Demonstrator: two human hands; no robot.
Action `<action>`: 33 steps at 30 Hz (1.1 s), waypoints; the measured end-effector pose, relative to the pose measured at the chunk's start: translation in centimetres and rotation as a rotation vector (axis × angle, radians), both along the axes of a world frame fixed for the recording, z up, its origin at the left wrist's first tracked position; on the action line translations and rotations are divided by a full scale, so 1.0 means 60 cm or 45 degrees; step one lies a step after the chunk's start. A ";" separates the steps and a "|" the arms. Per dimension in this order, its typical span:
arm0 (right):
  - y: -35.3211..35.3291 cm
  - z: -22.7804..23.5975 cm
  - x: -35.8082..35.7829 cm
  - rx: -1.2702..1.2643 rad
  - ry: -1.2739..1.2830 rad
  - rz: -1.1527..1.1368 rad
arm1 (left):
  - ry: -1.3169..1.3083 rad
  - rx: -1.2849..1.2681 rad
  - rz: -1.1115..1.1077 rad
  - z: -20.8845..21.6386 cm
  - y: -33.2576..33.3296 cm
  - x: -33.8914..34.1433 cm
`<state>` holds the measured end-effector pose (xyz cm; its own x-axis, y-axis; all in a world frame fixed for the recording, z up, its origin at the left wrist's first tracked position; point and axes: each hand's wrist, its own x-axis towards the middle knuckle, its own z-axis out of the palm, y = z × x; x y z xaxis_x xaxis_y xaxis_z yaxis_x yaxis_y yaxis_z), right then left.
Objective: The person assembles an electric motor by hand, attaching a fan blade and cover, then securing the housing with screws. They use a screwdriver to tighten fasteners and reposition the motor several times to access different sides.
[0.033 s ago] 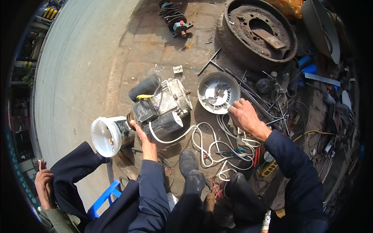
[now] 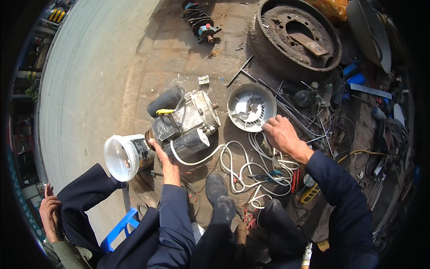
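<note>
Pinches the lower-right rim of a round metal cover [image 2: 237, 96] between thumb and fingers of the right hand [image 2: 286, 138], just right of the frame's centre. Rests the left hand [image 2: 165, 160] against the lower-left end of a motor [image 2: 197, 110], left of centre; cannot tell how tightly, with fingers mostly hidden. Has a white bucket [image 2: 114, 159] just beside, farther left.

Big rusty truck wheel rim [image 2: 273, 31] lying on its side up top, with a slat of wood [image 2: 310, 45] sitting across the center hole lol. Orange plastic bag [image 2: 331, 8] just beyond it, T-handle wrench [image 2: 242, 70] on the ground nearby. There's also a small white block with holes [image 2: 204, 80], and way over left, part of a blue plastic stool [image 2: 117, 231].
</note>
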<state>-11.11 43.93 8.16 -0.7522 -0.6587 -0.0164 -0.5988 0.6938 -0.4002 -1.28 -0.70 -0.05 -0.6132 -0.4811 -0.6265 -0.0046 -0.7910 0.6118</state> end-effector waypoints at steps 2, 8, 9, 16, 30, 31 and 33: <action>0.004 0.014 0.005 -0.053 -0.146 -0.034 | 0.021 -0.127 -0.060 -0.001 -0.002 0.000; -0.046 0.016 -0.089 -0.344 -0.118 -0.313 | -0.155 -0.074 -0.076 0.023 0.006 0.050; -0.059 0.004 -0.108 -0.266 -0.075 -0.344 | -0.175 -0.163 -0.033 0.024 0.017 0.066; -0.123 -0.106 -0.133 0.074 -0.057 -0.342 | -0.467 -0.667 0.015 0.025 0.128 0.177; -0.068 -0.014 -0.144 -0.157 -0.422 -0.464 | -0.320 -0.485 -0.810 0.087 0.239 0.178; -0.051 0.003 -0.139 -0.339 -0.572 -0.505 | -0.296 -0.491 -0.878 0.096 0.246 0.171; -0.016 0.036 -0.118 -0.604 -0.749 -0.581 | -0.263 -0.472 -1.009 0.118 0.263 0.153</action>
